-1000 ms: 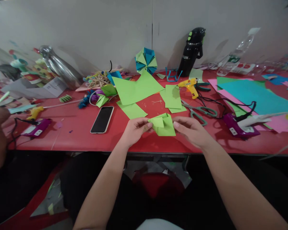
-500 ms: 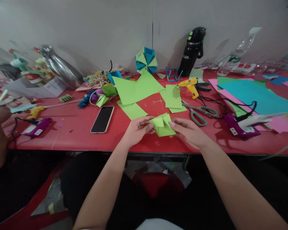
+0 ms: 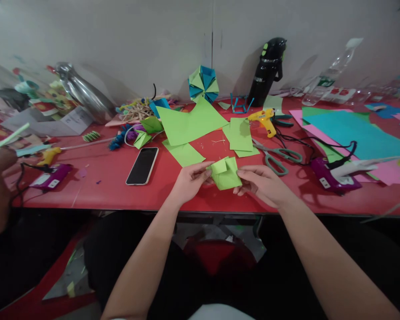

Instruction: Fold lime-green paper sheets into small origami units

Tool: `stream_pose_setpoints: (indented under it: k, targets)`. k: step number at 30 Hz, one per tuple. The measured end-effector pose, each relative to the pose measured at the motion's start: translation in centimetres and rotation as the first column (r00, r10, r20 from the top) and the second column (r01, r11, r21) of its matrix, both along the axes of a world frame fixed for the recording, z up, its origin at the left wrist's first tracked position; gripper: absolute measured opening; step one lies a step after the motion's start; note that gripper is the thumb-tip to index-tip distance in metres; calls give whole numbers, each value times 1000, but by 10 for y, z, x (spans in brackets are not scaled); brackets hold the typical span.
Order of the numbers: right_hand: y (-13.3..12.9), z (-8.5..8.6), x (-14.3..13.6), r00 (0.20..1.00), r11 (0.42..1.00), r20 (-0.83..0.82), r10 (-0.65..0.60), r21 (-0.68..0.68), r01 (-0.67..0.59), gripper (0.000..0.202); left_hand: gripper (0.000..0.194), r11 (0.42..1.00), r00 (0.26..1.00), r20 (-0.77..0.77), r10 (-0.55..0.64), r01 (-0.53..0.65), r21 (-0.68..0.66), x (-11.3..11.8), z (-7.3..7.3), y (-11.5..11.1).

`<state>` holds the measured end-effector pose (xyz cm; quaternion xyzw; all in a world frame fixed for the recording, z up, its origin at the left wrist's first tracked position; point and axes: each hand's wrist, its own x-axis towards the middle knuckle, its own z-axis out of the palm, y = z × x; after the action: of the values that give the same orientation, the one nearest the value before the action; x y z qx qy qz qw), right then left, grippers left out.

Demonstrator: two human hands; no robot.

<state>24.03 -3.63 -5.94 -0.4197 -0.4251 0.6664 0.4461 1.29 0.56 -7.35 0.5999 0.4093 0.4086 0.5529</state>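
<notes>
The left hand (image 3: 194, 180) pinches the left edge of the folded green paper (image 3: 227, 174) between thumb and fingers, and the right hand (image 3: 260, 183) grips its right edge, holding it above the red table (image 3: 110, 195) between the two. Left of the left hand lies a smartphone (image 3: 142, 166); beyond the right hand are scissors (image 3: 276, 164) and a yellow glue gun (image 3: 266, 121).
</notes>
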Motion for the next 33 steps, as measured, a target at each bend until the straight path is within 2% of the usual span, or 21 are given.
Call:
stream_pose_setpoints:
  k: [7, 10, 13, 16, 19, 23, 27, 30, 33]
  targets:
    - [-1, 4, 4, 994, 999, 93, 51, -1, -51, 26, 40, 1000, 997, -71, -3, 3, 7, -1, 1, -1]
    - [0, 4, 5, 990, 999, 136, 36, 18, -39, 26, 40, 999, 995, -101, 0, 4, 36, -3, 0, -1]
    - [2, 0, 4, 985, 998, 170, -33, 56, 24, 26, 39, 995, 990, -140, 13, 1, 103, -3, 1, -2]
    - [5, -6, 2, 964, 975, 174, -203, 130, 182, 30, 37, 974, 985, -168, 48, -9, 226, -2, 0, -5]
    - [7, -10, -1, 927, 932, 167, -337, 202, 302, 28, 31, 915, 966, -235, 107, -3, 403, -1, -3, -8]
    - [5, -10, -5, 915, 896, 161, -371, 321, 306, 33, 21, 794, 922, -357, 152, 101, 600, 2, -3, -11]
    - [1, -10, -11, 913, 874, 227, -340, 435, 217, 46, 25, 731, 869, -476, 133, 238, 639, 6, 4, -17]
    - [-1, -13, -16, 831, 825, 392, -395, 550, 132, 59, 25, 688, 807, -569, 155, 325, 649, 11, 9, -24]
    - [0, -16, -19, 737, 765, 473, -482, 638, 91, 52, 24, 657, 781, -609, 136, 390, 646, 14, 9, -29]
